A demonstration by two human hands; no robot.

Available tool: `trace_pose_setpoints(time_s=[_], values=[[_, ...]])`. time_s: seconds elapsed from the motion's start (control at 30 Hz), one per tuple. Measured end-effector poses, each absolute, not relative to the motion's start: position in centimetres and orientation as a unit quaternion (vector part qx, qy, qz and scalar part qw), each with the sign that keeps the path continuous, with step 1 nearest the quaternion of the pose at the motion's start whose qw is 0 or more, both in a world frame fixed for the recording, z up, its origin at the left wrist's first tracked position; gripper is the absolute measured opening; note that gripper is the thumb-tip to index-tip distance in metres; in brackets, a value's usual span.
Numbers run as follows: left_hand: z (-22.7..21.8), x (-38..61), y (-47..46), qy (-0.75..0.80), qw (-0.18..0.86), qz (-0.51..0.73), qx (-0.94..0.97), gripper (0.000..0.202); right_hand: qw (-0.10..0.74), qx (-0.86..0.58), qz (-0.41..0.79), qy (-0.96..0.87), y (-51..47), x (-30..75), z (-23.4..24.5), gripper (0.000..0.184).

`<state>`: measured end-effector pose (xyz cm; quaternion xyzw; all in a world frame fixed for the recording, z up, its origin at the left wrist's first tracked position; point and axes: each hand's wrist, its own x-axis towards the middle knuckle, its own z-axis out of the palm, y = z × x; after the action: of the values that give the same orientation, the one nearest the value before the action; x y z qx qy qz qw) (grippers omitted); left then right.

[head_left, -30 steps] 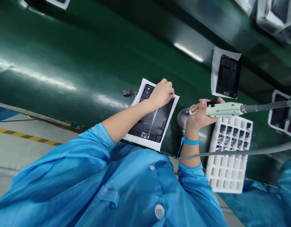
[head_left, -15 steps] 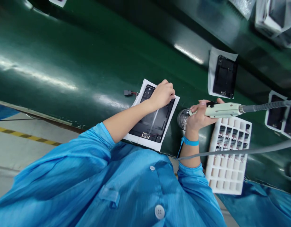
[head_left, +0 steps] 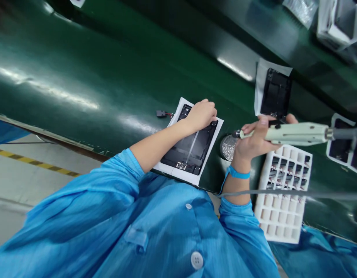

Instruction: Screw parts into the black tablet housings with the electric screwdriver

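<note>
My left hand (head_left: pixel 201 115) rests with curled fingers on the upper right of a black tablet housing (head_left: pixel 190 152), which lies on a white sheet (head_left: pixel 167 168). Whatever the fingertips touch is hidden. My right hand (head_left: pixel 254 142) grips an off-white corded electric screwdriver (head_left: pixel 294 134) above a foam tray's upper edge. The tool's tip points left, near a round perforated silver disc (head_left: pixel 228 148). A blue strap (head_left: pixel 238 173) circles my right wrist.
A white foam tray (head_left: pixel 283 193) holds small red-wired parts in its upper cells. A small black connector (head_left: pixel 161 113) lies on the green conveyor belt (head_left: pixel 80 65). Further black housings on white sheets (head_left: pixel 275 92) stand at upper right. A grey cable (head_left: pixel 311 195) crosses the tray.
My right hand and the screwdriver have moved to the right, over the tray's upper edge, away from the silver disc. My left hand stays on the housing. The view has shifted slightly.
</note>
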<state>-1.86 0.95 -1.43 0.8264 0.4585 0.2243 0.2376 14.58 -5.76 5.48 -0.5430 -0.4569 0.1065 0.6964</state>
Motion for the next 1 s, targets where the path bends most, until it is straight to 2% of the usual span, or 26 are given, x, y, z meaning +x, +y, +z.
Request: trace_pose_setpoints(time_s=[0.13, 0.3, 0.4, 0.47, 0.6, 0.87, 1.0], values=[[-0.7, -1.9, 0.9, 0.47, 0.248, 0.204, 0.822, 0.019, 0.68, -0.536, 0.154, -0.476, -2.9, 12.5, 4.2, 0.058], [-0.9, -1.6, 0.9, 0.462, 0.257, 0.207, 0.823, 0.02, 0.605, -0.605, 0.122, -0.503, -0.9, 11.2, 2.3, 0.066], [-1.2, -1.3, 0.9, 0.462, 0.259, 0.222, 0.819, 0.019, 0.632, -0.581, 0.135, -0.495, -0.6, 11.1, 1.8, 0.05], [-1.1, -1.2, 0.9, 0.462, 0.258, 0.223, 0.819, 0.019, 0.66, -0.556, 0.152, -0.483, -0.7, 11.1, 1.5, 0.047], [-0.2, -1.2, 0.8, 0.464, 0.257, 0.193, 0.825, 0.02, 0.678, -0.538, 0.186, -0.465, -0.8, 11.1, 1.1, 0.056], [-0.7, -1.4, 0.9, 0.455, 0.234, 0.19, 0.838, 0.022, 0.668, -0.552, 0.168, -0.47, -0.8, 10.8, 0.4, 0.053], [0.2, -1.5, 0.4, 0.464, 0.211, 0.179, 0.841, 0.025, 0.647, -0.598, 0.175, -0.44, -1.1, 10.5, 1.1, 0.072]])
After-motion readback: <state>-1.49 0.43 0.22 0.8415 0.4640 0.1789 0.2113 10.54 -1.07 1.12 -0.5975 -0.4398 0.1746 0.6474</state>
